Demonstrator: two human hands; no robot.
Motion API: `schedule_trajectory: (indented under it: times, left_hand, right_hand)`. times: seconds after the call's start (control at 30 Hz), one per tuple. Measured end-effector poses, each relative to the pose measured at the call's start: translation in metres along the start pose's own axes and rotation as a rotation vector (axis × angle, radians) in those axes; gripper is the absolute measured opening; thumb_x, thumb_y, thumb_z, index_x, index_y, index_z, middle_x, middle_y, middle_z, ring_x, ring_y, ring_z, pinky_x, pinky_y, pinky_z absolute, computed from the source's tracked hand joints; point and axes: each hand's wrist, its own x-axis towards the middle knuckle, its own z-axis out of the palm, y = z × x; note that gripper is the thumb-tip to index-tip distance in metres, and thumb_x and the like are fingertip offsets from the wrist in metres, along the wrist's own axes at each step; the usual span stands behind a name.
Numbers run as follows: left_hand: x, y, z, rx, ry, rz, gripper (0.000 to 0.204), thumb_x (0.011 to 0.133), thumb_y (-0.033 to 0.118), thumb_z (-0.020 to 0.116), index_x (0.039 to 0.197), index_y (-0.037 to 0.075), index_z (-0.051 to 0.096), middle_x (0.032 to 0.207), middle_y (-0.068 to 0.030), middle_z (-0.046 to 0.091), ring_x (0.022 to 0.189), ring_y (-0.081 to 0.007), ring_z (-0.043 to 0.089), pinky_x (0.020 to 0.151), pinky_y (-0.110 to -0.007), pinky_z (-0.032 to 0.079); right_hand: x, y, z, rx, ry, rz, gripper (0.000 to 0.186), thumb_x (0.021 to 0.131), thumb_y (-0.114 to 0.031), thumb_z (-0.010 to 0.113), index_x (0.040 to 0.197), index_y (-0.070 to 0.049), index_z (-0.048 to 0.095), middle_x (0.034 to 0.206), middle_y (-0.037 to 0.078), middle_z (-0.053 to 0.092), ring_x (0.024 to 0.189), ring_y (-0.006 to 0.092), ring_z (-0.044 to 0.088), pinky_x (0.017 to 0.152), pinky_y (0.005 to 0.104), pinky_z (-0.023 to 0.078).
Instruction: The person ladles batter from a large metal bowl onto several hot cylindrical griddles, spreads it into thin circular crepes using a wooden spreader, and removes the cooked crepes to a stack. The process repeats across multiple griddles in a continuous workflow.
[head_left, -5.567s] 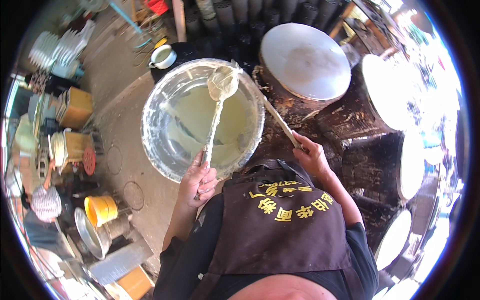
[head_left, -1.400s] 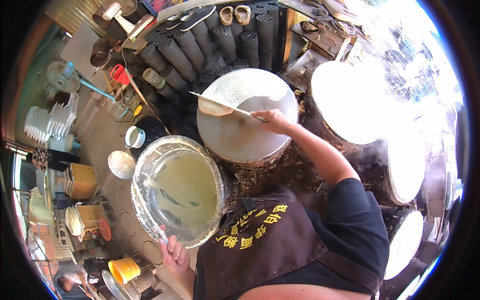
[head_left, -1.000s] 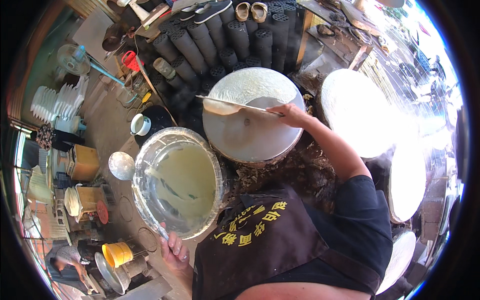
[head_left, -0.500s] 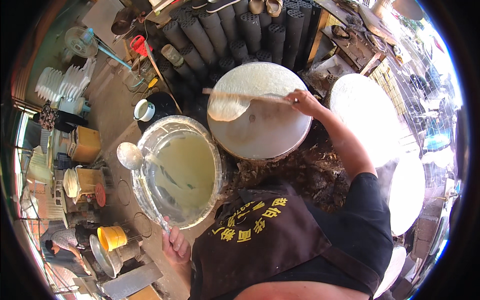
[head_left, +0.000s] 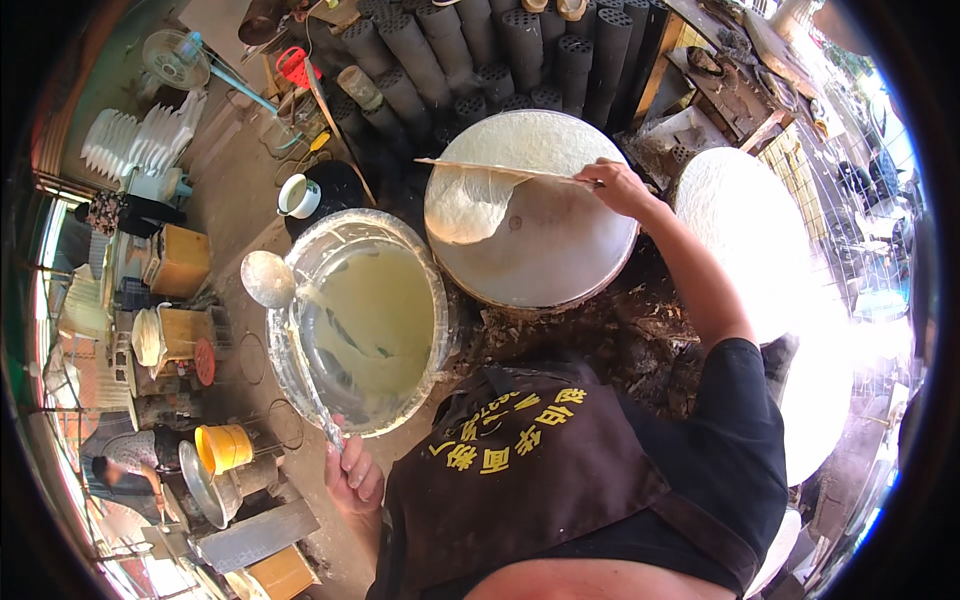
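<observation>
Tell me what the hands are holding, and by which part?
The left hand holds the ladle low on its handle; the right hand holds the thin stick by its right end.

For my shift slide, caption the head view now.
Left hand holds a ladle at the tub; right hand, a flat stick across the partly covered round top.

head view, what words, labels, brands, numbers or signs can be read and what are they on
Brown apron: yellow lettering, large characters and a smaller creased row with digits; I don't copy printed text out.
Ladle, basin, stick: no lettering that I can see.
Yellow bucket: too small to tell.
</observation>
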Motion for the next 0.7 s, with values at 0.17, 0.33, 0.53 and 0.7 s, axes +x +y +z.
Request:
schedule_trajectory:
  times: [0.17,0.33,0.53,0.7]
  left_hand:
    - [-0.011,-0.006,0.002,0.076,0.043,0.01,0.044,0.101,0.023,0.041,0.141,0.007,0.032,0.07,-0.0001,0.036,0.047,-0.0068,0.035,0.032,-0.019,0.031]
    - [-0.012,-0.015,0.007,0.089,0.04,0.017,0.044,0.101,0.023,0.042,0.141,0.006,0.032,0.07,0.0001,0.036,0.047,-0.0063,0.035,0.032,-0.019,0.032]
    - [-0.005,-0.021,0.017,0.031,-0.04,-0.053,0.044,0.101,0.022,0.043,0.14,0.005,0.033,0.07,0.0001,0.036,0.048,-0.0063,0.036,0.032,-0.019,0.032]
    - [0.005,-0.013,0.012,0.027,-0.059,-0.143,0.043,0.102,0.021,0.041,0.14,0.004,0.033,0.071,-0.0002,0.035,0.049,-0.0064,0.036,0.034,-0.02,0.033]
  right_hand:
    - [-0.015,-0.01,-0.013,0.13,-0.276,-0.089,0.026,0.08,0.002,0.057,0.101,-0.009,0.068,0.096,0.013,0.064,0.096,0.0293,0.062,0.085,0.039,0.048]
    - [-0.022,0.011,-0.034,0.051,-0.127,-0.035,0.02,0.08,-0.006,0.06,0.097,-0.011,0.07,0.094,0.01,0.066,0.093,0.0293,0.063,0.08,0.0384,0.05]
    - [-0.041,-0.012,-0.02,0.073,-0.188,-0.108,0.021,0.083,-0.002,0.057,0.099,-0.011,0.068,0.096,0.011,0.063,0.095,0.0322,0.061,0.08,0.0399,0.048]
    - [-0.126,-0.007,-0.053,0.023,-0.099,-0.058,0.019,0.082,0.0,0.058,0.095,-0.009,0.069,0.091,0.012,0.062,0.088,0.032,0.062,0.075,0.0397,0.049]
